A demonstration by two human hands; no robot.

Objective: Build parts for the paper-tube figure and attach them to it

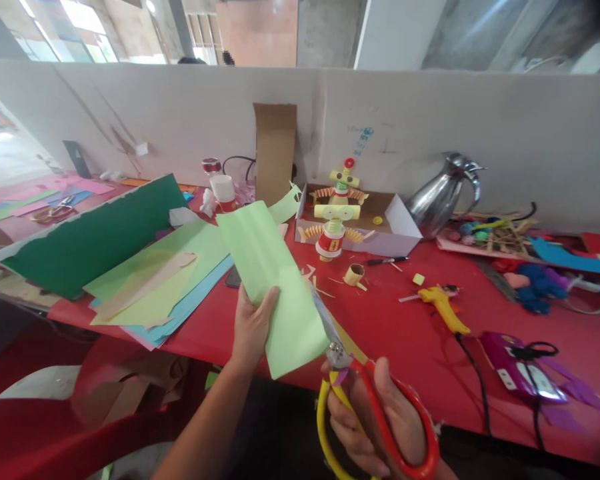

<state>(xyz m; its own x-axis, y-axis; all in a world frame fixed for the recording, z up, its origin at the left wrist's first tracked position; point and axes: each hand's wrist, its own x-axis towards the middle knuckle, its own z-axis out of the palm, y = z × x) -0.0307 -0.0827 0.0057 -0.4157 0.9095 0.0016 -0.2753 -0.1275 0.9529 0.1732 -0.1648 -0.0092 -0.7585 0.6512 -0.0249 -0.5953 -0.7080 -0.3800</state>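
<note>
I am watching from the head view, taking the red table (405, 333) as my landmark throughout. The left hand (253, 327) is pinching a folded sheet of light green paper (273, 287) at its left edge, thumb on the near face, fingers hidden behind it — the sheet is being held up over the near edge of the table, tilted away toward the wall. The right hand (380, 420) is gripping a pair of scissors (360, 393) with red and yellow handles, below the near edge of the table; fingers are threading the loops and closing around them. The blades are meeting the right edge of the paper low down, but I cannot tell how far apart they are standing.

On the table, left of centre, a spread of green and blue paper sheets (150, 280) is lying flat. Toward the back of the table a white cardboard box (395, 230) is holding one paper robot figure (344, 183), and a second one (333, 230) is standing just in front of the box. Right of the box a metal jug (443, 193) is standing. Nearer the front edge, a yellow glue gun (445, 307) is lying on its side, cord trailing off the table.
</note>
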